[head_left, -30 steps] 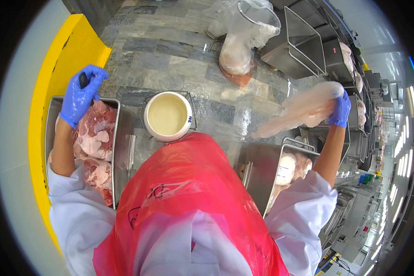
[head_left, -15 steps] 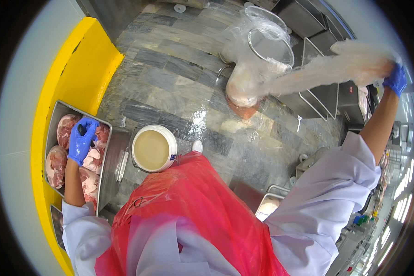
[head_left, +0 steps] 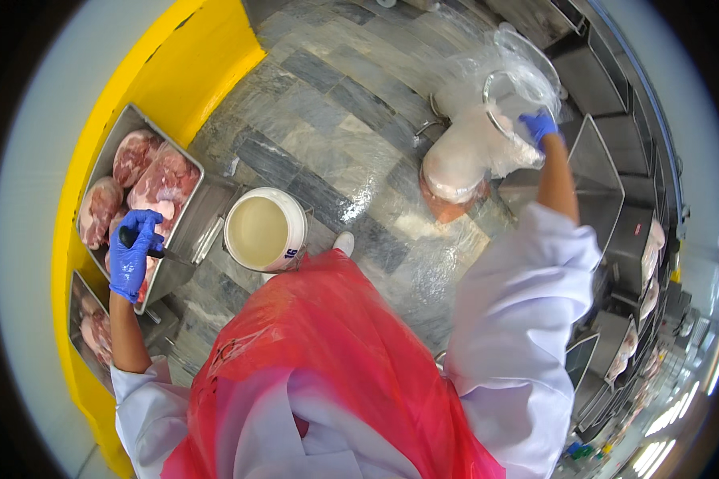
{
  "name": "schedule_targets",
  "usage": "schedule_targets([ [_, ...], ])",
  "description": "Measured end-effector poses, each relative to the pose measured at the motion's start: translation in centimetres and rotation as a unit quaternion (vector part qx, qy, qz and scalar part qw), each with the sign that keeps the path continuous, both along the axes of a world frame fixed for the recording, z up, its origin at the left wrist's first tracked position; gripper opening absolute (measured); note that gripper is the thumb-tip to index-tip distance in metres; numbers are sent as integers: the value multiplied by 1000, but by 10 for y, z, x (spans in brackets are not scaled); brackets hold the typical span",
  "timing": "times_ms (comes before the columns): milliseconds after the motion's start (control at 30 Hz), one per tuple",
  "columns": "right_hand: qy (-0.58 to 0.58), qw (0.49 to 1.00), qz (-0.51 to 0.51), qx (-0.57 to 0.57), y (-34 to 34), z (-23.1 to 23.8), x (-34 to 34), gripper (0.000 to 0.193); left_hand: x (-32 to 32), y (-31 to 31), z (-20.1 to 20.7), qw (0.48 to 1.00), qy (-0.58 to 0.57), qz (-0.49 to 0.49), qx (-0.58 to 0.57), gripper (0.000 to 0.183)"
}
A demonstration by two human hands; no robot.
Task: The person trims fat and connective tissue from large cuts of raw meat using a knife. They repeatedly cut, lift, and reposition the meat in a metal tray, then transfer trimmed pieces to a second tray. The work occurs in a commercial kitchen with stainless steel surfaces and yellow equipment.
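Observation:
My left hand [head_left: 136, 251], in a blue glove, is closed round the dark handle of a knife [head_left: 153, 253]; its blade points right over the rim of a metal tub [head_left: 185, 209]. Several pieces of raw meat [head_left: 161, 180] lie in that tub, beyond the hand. At the upper right my right hand [head_left: 541, 128], also blue-gloved, is at a clear plastic bag [head_left: 463, 152], its fingers seemingly closed on the film. Beside the hand, a metal ring [head_left: 487, 94] stands amid the film. Something reddish shows through the bag's bottom on the floor.
A white bucket [head_left: 295, 227] of cloudy liquid stands between the tub and my red apron [head_left: 319, 319]. A second metal tub [head_left: 78, 307] with meat sits nearer at left, beside a yellow ledge [head_left: 192, 72]. Metal bins [head_left: 599, 168] line the right. The tiled floor [head_left: 311, 128] looks wet.
My right hand has come in from the far right to the ring, and the long stretched film has slackened. My left hand has moved a little nearer, and the view has turned.

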State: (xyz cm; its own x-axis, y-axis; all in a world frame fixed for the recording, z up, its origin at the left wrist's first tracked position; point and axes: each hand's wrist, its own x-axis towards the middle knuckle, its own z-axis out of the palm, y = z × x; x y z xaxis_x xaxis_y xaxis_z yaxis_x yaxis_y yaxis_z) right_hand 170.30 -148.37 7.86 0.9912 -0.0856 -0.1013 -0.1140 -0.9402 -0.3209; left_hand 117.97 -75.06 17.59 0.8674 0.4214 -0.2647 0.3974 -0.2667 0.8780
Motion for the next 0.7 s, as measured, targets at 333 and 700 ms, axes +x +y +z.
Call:
schedule_targets([
  [333,406,860,254,174,312,-201,-337,37,-230,42,-28,996,-25,84,-1,17],
  [700,347,801,468,134,675,-114,-553,54,-554,55,-67,953,109,282,18,21],
])
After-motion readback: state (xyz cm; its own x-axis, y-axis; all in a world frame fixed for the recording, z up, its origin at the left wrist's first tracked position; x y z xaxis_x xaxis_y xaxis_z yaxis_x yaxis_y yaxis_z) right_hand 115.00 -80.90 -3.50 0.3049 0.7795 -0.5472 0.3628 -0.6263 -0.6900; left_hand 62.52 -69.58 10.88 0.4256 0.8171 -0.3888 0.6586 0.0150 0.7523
